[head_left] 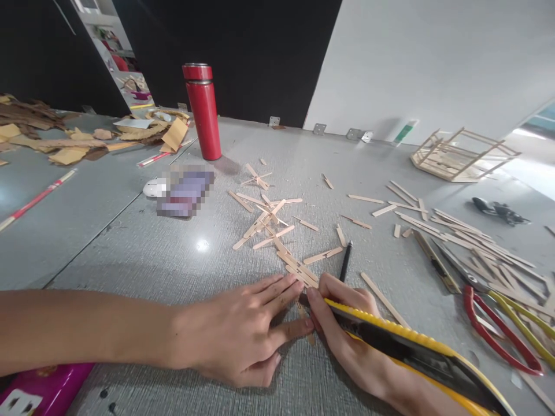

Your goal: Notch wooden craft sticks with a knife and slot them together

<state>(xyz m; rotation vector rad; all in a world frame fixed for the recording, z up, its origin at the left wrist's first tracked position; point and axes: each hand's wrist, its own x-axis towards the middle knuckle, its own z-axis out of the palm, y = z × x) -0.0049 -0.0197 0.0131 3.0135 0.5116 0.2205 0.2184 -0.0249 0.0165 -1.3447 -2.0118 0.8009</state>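
Observation:
My left hand [247, 326] lies spread on the table, palm down, its fingertips pressing beside and on small wooden craft sticks [299, 271]. In my right hand [347, 329] is a yellow and black utility knife [399, 349], its tip end pointing toward my left fingertips. The blade and the piece under it are mostly hidden by my fingers. Just beyond my right hand lies a black pen [346, 261]. Cut craft sticks, some crossed in a loose pile [271, 214], are scattered past both hands.
A red flask [203, 112] stands upright at the back. Nearby are a white mouse [152, 188] and a blurred-out object [186, 193]. To the right lie red-and-yellow-handled shears [494, 329], many sticks [477, 240] and a stick frame [463, 159]. Cardboard scraps [82, 141] lie far left.

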